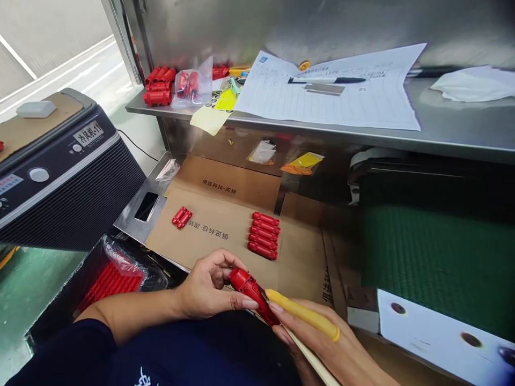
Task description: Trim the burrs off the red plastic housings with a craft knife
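My left hand [207, 289] and my right hand [322, 343] both grip one red plastic part [251, 292] low in the view, close to my body. The right index finger wears a yellow finger cot [301, 313] that lies along the part, and a pale thin stick [311, 362] runs under that hand. On the cardboard sheet [217, 236] beyond lie a row of several red parts [263, 235] and a small cluster of red parts [182, 217].
A black machine [60, 177] stands at the left; below it a bin lined with plastic holds red parts [108, 281]. The steel shelf [442, 134] above carries a paper form [341, 96], a pen [328, 80], bagged red parts [189, 84] and a white cloth [470, 86]. A green conveyor belt [434, 257] lies at the right.
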A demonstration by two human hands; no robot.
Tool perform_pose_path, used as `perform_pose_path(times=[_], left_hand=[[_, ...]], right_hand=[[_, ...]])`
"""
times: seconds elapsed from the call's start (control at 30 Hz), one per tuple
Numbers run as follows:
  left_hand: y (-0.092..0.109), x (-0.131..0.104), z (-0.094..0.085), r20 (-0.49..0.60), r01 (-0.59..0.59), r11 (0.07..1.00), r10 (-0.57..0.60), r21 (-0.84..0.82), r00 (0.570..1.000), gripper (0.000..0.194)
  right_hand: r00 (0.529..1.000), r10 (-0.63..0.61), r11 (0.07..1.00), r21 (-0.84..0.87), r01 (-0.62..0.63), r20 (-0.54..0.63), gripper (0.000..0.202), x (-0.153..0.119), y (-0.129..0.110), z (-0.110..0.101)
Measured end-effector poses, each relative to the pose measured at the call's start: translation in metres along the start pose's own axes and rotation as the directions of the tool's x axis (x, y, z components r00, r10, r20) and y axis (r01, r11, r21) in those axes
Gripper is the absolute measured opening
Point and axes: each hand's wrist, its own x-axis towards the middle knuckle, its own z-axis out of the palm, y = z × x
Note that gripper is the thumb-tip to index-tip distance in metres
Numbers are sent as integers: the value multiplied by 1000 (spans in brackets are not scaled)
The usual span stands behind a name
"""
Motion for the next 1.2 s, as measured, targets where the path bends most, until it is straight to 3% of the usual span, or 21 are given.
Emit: perform_pose_path(times=[0.3,0.43,0.6,1.2], left_hand=[[-2,0,1,-13,7,1000,-7,8,1000,60],[-2,-2,2,-42,12,1000,-11,12,999,59],[0,-3,3,-36,39,999,-39,-2,999,60],[-2,-2,0,-24,-24,1000,24,-2,999,56]], right_hand=[[1000,-17,997,-72,16,-14,50,3,0,0],[998,-70,995,-72,70,-6,58,-1,2,1],[1000,6,1000,-8,-6,-18,55,-4,1,2],[994,76,997,-14,-77,-78,42,0,-10,4]])
